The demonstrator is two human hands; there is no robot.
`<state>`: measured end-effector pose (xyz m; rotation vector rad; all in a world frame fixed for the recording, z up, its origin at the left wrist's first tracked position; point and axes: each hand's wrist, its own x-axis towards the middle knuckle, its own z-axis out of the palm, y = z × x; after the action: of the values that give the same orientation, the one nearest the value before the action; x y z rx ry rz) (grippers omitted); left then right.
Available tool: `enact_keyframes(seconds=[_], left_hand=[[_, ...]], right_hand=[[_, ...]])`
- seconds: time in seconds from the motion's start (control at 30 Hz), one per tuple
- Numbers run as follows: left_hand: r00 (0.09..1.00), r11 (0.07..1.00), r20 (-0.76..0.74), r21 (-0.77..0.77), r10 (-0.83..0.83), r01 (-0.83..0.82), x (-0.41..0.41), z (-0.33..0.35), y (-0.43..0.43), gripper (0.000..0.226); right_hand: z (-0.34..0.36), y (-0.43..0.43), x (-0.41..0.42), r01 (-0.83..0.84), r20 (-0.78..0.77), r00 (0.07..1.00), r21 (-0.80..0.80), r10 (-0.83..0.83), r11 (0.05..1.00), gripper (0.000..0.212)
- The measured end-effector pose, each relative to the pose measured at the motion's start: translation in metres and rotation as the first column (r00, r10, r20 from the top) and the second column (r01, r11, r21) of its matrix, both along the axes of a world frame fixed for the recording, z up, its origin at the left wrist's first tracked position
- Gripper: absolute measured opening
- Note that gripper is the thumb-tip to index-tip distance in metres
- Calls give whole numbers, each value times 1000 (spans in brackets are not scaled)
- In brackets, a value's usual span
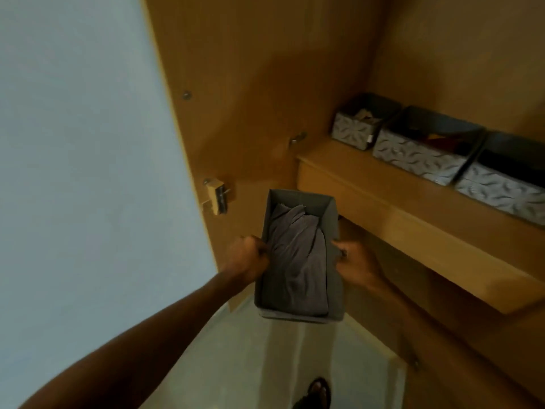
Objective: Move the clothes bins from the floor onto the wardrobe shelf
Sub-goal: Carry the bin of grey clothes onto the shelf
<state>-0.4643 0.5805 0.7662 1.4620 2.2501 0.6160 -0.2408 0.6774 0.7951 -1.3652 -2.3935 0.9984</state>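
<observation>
A dark grey fabric bin (331, 219) with folded grey clothes (298, 261) in it hangs in the air above the floor, held from both sides. My left hand (247, 256) grips its left wall and my right hand (355, 262) grips its right wall. The bin is left of and below the front edge of the wooden wardrobe shelf (392, 184). Three patterned grey bins stand in a row at the back of that shelf: a small one (352, 129), a middle one (418, 157) and a right one (501, 194).
The open wardrobe door (236, 98) with a hinge (216, 196) stands just left of the held bin. A pale wall (82, 172) fills the left. Light floor tiles (265, 364) lie below, with my foot in a sandal (317, 392).
</observation>
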Motion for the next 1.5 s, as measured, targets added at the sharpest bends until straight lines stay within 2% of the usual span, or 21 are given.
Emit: enact_keyframes(seconds=[0.13, 0.3, 0.4, 0.57, 0.73, 0.87, 0.93, 1.0, 1.1, 1.2, 1.27, 1.33, 1.4, 1.5], left_hand=[[995, 994, 33, 71, -90, 88, 6, 2, 72, 24], [982, 969, 76, 191, -173, 156, 38, 24, 160, 29], [971, 954, 6, 189, -239, 233, 58, 38, 206, 26], [920, 898, -80, 200, -384, 392, 107, 58, 284, 28], [832, 804, -85, 224, -548, 552, 156, 75, 349, 28], [767, 748, -58, 183, -639, 638, 199, 76, 393, 25], [748, 734, -40, 162, -663, 659, 216, 71, 405, 28], [741, 729, -52, 142, -670, 670, 228, 61, 411, 41], [752, 754, 79, 145, -654, 640, 243, 52, 411, 50], [670, 723, 342, 42, -659, 690, 254, 47, 409, 46], [617, 670, 355, 37, -702, 741, 256, 44, 410, 44], [589, 635, 308, 69, -747, 769, 257, 39, 414, 40], [590, 615, 208, 76, -780, 785, 259, 37, 414, 36], [600, 610, 109, 129, -792, 782, 266, 35, 416, 20]], right_hand=[[23, 40, 23, 129, -55, 990, 63, -126, 990, 38], [28, 109, 64, 254, -96, 964, 83, -246, 964, 45], [27, 144, 89, 313, -137, 944, 89, -300, 946, 47], [15, 195, 145, 495, -136, 863, 30, -487, 868, 34], [3, 219, 190, 732, -128, 677, 11, -725, 681, 22], [5, 224, 209, 881, -190, 462, -13, -867, 472, 22], [3, 229, 220, 910, -219, 380, -86, -899, 405, 19], [4, 233, 228, 904, -272, 290, -238, -918, 356, 12], [5, 234, 237, 873, -334, 153, -396, -930, 286, 13], [0, 235, 231, 860, -368, 103, -434, -924, 268, 11], [-5, 238, 225, 873, -385, 61, -426, -921, 235, 16], [-6, 237, 226, 882, -380, 77, -405, -922, 241, 15], [-4, 233, 232, 895, -328, 172, -342, -929, 286, 19], [-1, 225, 252, 943, -141, 299, -107, -944, 315, 34]])
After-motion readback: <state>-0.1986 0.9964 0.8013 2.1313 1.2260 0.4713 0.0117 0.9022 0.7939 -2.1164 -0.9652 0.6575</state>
